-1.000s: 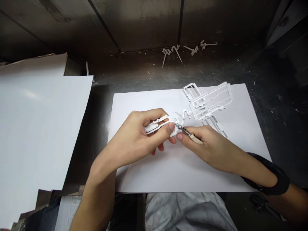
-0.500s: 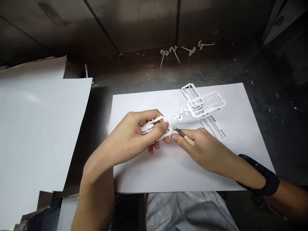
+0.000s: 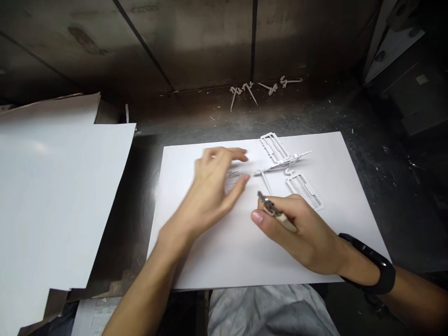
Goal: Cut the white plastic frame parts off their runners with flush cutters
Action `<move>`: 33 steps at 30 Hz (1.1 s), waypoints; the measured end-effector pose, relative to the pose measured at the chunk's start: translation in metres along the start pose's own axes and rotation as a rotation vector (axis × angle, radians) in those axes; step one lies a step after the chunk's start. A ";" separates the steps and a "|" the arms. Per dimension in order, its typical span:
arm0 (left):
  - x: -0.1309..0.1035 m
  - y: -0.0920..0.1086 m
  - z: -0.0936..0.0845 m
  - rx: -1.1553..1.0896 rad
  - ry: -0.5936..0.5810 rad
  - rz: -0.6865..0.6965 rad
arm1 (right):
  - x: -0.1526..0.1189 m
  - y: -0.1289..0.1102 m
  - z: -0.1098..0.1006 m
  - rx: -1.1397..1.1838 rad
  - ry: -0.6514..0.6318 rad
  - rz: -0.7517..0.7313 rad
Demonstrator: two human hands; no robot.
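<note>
My left hand (image 3: pixel 213 186) hovers over the white sheet (image 3: pixel 217 252), thumb and fingers apart, with nothing between them. Partly hidden beside its palm lies a thin white frame piece (image 3: pixel 232 176). Small cutters (image 3: pixel 280 215) with pale handles rest in my right hand (image 3: pixel 301 233), their metal tip pointing up and left. Right of my left fingertips, a white frame (image 3: pixel 280 164) stands tilted nearly edge-on, with a thin strip below it. Another flat white frame (image 3: pixel 275 147) lies behind it, and one more (image 3: pixel 305 190) lies just beyond my right hand.
Several white scrap sprues (image 3: pixel 245 91) lie at the back of the dark metal table (image 3: pixel 189 116), against the metal wall. A stack of large white sheets (image 3: pixel 63 186) covers the left side. Small white crumbs dot the table.
My left hand has let go of the white frame piece and opened. My right hand has drawn the cutters slightly down and away. The middle frame has gone from flat to tilted edge-on.
</note>
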State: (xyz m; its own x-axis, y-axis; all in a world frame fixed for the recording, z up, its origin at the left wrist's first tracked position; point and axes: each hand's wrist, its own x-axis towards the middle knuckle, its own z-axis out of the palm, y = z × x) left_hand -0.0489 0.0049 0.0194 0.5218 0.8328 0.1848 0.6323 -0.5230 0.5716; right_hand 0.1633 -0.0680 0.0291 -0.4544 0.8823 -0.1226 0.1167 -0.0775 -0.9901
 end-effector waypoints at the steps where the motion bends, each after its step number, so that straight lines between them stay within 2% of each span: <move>1: 0.001 0.003 0.009 -0.021 -0.052 0.028 | -0.001 0.000 0.000 0.021 0.042 -0.038; 5: 0.002 0.008 0.036 0.051 -0.210 0.117 | -0.002 0.004 -0.003 0.076 0.160 -0.089; 10: 0.002 0.004 0.041 0.067 -0.182 0.128 | -0.001 0.006 -0.005 0.054 0.207 -0.107; 15: 0.004 0.005 0.043 -0.020 -0.202 0.081 | 0.000 0.004 -0.004 0.030 0.176 -0.129; 17: 0.003 0.007 0.045 -0.101 -0.162 0.039 | -0.002 0.003 -0.003 0.033 0.169 -0.134; 20: 0.003 0.009 0.046 -0.307 0.015 -0.040 | -0.005 0.002 -0.004 0.025 0.203 -0.124; 24: 0.006 0.004 0.032 -0.508 0.237 -0.166 | -0.008 0.002 -0.008 0.059 0.315 -0.172; 26: 0.007 -0.002 0.018 -0.567 0.328 -0.226 | -0.007 0.001 -0.009 0.059 0.388 -0.211; 29: 0.007 -0.012 -0.006 -0.611 0.441 -0.282 | -0.002 0.000 -0.011 -0.041 0.463 -0.186; 31: 0.006 -0.016 -0.020 -0.680 0.399 -0.297 | 0.001 0.000 -0.012 -0.173 0.493 -0.158; 33: 0.003 -0.017 -0.029 -0.763 0.263 -0.299 | 0.005 0.002 -0.014 -0.285 0.503 -0.129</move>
State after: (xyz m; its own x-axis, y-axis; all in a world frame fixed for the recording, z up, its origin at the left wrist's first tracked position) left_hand -0.0751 0.0214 0.0334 0.1855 0.9804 0.0664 0.1147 -0.0887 0.9894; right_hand 0.1732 -0.0571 0.0270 -0.0142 0.9934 0.1139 0.3530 0.1115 -0.9290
